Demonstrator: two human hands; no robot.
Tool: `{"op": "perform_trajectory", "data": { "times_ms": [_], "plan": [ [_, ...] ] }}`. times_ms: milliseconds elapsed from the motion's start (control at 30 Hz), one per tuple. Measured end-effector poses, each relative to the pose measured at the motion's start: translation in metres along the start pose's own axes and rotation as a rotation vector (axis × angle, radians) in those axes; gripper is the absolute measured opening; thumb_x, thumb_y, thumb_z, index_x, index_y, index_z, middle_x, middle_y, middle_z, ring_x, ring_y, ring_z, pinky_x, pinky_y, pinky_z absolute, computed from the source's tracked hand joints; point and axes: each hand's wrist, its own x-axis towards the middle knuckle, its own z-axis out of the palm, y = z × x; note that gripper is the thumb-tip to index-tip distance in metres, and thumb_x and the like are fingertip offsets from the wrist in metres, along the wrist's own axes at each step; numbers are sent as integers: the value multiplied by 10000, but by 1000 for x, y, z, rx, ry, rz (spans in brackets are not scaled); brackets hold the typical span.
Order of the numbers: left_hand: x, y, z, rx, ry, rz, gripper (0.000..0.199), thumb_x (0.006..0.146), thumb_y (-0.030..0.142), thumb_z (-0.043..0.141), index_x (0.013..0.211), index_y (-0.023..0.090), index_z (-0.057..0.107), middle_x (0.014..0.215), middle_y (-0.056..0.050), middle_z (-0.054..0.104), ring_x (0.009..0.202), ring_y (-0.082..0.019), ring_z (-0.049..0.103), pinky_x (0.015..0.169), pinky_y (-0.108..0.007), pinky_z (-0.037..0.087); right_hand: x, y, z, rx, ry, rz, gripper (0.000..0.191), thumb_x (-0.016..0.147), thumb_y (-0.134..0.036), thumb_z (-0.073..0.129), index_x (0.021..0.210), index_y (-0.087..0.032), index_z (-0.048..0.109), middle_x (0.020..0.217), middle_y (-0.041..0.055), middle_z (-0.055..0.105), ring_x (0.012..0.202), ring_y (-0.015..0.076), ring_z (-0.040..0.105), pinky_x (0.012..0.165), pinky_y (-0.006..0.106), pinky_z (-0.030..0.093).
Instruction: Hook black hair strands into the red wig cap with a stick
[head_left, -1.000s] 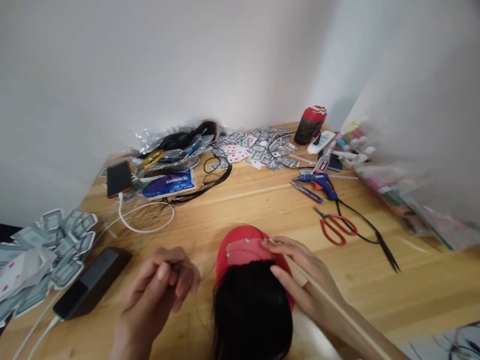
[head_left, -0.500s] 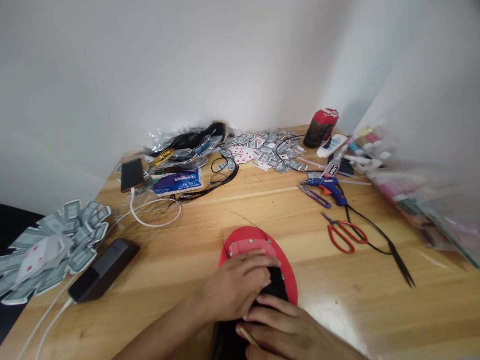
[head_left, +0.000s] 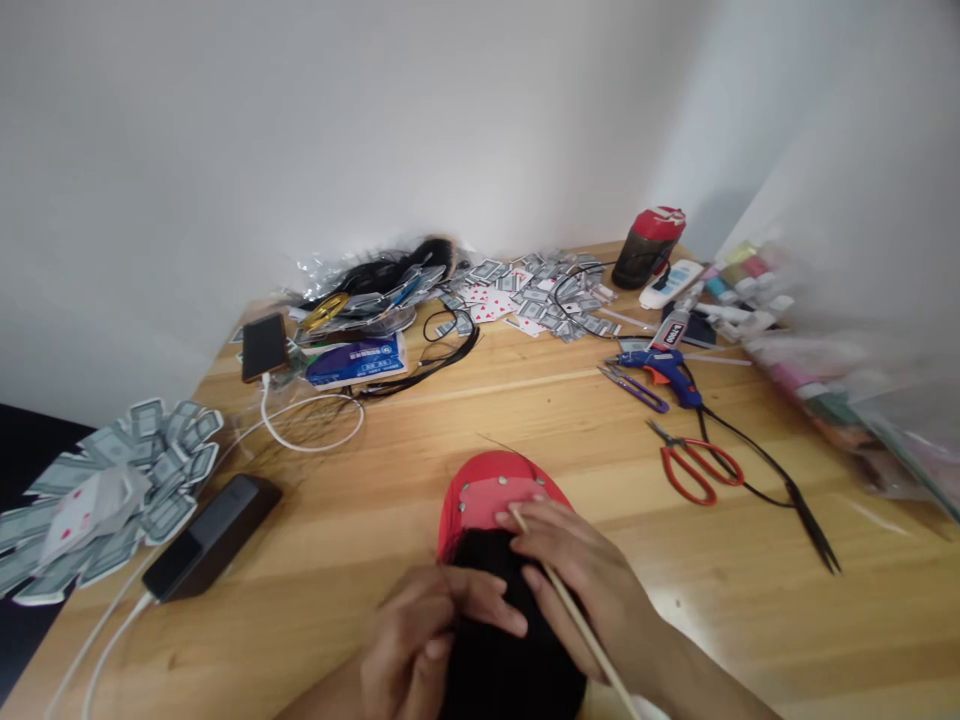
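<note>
A red rounded piece (head_left: 452,505), with a pink inset panel (head_left: 480,510) and small shiny studs along its edge, lies at the front of the table. Black hair (head_left: 510,680) covers its near part. Between the fingers of my right hand (head_left: 592,570) is a thin wooden stick (head_left: 581,625), its tip over the pink panel; these fingertips also rest at the hair's edge. My left hand (head_left: 420,630) lies on the left side of the hair, index finger stretched across it, thumb apart, other fingers partly curled.
Orange-handled scissors (head_left: 697,470), tweezers (head_left: 814,530), purple snips (head_left: 637,388) and a blue glue gun (head_left: 664,372) lie right. Cut playing cards (head_left: 555,295) and a red-lidded bottle (head_left: 649,250) stand behind. Left are a phone (head_left: 264,348), a dark device (head_left: 210,540) and white cables (head_left: 322,447).
My left hand has drawn back toward me and left, off the pink panel. My right hand has moved up and forward with the stick, now plainly visible. More black hair shows.
</note>
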Motion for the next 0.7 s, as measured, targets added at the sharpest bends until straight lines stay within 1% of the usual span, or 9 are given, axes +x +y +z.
{"op": "perform_trajectory", "data": {
  "times_ms": [100,133,200,233,300,367,467,567,700],
  "plan": [
    [23,14,-3,159,202,164,264,1037,330,388,1104,294,641,912,-51,751,807,-208,721,821,-379,568,3,-12,-1,11,-148,-147,308,900,-56,526,1157,-182,640,1148,100,771,1105,235,708,1072,382,497],
    [34,16,-3,247,161,153,244,1031,280,415,1122,279,641,961,-59,749,886,-212,719,830,-359,571,3,-17,-5,31,-195,-179,287,926,-69,518,1157,-184,642,1144,84,774,1105,223,709,1093,374,473],
    [53,16,-2,414,57,274,240,1020,191,428,1152,236,624,1040,-85,748,980,-209,714,853,-328,579,4,-24,-18,101,-271,-211,249,975,-110,518,1175,-203,633,1140,48,778,1115,185,703,1104,327,454],
    [61,14,0,490,-22,383,237,1016,175,428,1169,196,608,1041,-106,750,1004,-210,713,868,-316,582,3,-25,-26,150,-274,-212,237,990,-142,527,1195,-214,623,1137,35,779,1116,166,702,1085,289,469],
    [70,8,6,590,-169,565,227,1016,157,390,1124,136,589,1015,-144,755,1003,-209,722,877,-297,588,0,-24,-42,241,-201,-150,243,1004,-220,538,1234,-231,614,1124,25,786,1096,163,711,1006,248,532],
    [71,3,10,637,-264,671,227,1012,139,355,1028,119,581,992,-169,759,981,-214,735,869,-292,599,-5,-18,-56,272,-51,15,273,1015,-300,515,1255,-257,637,1080,27,796,1034,196,734,904,268,595],
    [66,1,14,655,-279,760,229,991,94,356,987,93,586,931,-184,774,943,-225,751,909,-307,591,-7,-4,-62,232,137,276,272,1009,-298,521,1222,-314,689,998,24,786,861,190,750,758,267,624],
    [60,4,12,679,-299,751,277,931,24,364,1075,20,601,885,-172,784,932,-212,753,969,-276,548,-2,8,-49,298,196,351,241,973,-187,561,1100,-305,729,858,6,752,721,143,714,669,222,603],
    [48,5,12,674,-277,565,399,815,-52,378,1123,17,621,1006,-161,775,987,-175,734,990,-237,526,2,14,-24,428,211,409,242,886,-83,619,1030,-267,683,820,0,724,676,126,703,618,194,588]
  ]
}}
